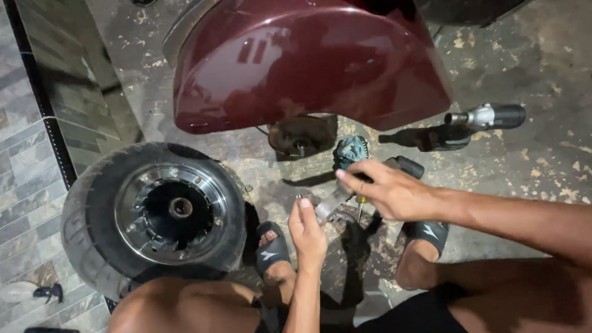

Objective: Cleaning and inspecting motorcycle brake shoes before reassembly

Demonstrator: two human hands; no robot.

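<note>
Glossy maroon panel (308, 61), chromed wheel rim (172, 213), matt rubber tyre (83, 228), rough, seemingly concrete floor (524, 166)

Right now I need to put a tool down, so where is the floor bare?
Bare concrete floor lies right of the power drill, and a strip runs between the wheel and the maroon body panel. It is crowded around both hands, left hand and right hand, where small tools lie between the sandals.
</note>
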